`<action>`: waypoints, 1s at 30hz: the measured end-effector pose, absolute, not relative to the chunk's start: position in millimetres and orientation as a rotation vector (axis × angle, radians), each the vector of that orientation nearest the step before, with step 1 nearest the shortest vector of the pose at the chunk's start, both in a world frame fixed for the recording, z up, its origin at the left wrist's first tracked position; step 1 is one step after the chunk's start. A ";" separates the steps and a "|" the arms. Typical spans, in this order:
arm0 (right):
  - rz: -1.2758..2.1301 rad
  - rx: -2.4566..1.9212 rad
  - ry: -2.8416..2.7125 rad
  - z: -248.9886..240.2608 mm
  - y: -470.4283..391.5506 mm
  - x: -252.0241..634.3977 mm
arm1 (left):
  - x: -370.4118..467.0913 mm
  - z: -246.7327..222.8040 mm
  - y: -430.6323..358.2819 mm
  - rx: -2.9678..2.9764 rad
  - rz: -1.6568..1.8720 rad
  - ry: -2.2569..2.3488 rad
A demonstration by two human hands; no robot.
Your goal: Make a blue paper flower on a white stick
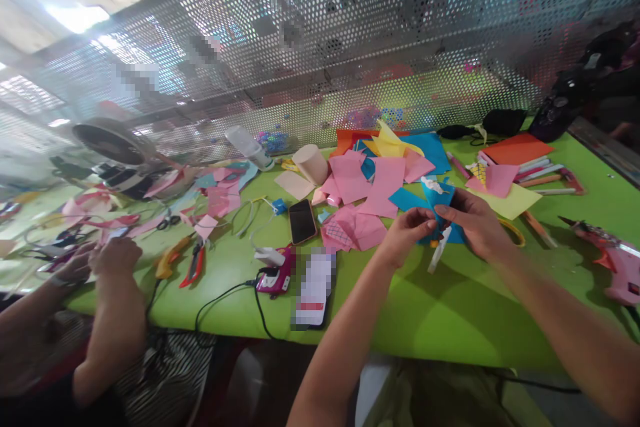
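Note:
Between my two hands is a small blue craft piece, with a white patch on top and a pale strip hanging below it. My left hand pinches its left edge, thumb and fingers together. On its right side, my right hand grips the piece between thumb and curled fingers. Pink felt sheets lie just beyond my left hand. A pale yellow sheet is beside my right hand.
A pink glue gun lies at the right edge. Two phones, a magenta power strip and red-handled pliers are on the green table. Another person's hands work at the left.

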State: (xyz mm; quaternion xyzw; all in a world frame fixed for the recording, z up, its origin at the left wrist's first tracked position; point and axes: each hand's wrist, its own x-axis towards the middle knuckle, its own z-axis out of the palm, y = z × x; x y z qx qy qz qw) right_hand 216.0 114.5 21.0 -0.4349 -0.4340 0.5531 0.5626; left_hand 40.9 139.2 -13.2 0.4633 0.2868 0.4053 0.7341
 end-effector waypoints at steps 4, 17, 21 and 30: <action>1.257 -1.044 -1.027 20.1 114.6 214.5 | 42.4 -15.7 141.6 1.056 0.898 0.658; 1.080 -1.129 -1.027 9.9 126.2 235.8 | 3.1 1.5 157.8 1.724 1.010 1.099; 1.055 -1.196 -1.039 6.2 134.6 247.3 | -10.8 1.2 160.4 2.051 0.803 1.268; 0.953 -1.451 -1.265 -29.1 157.3 263.3 | 3.1 -4.2 156.2 2.037 0.711 1.365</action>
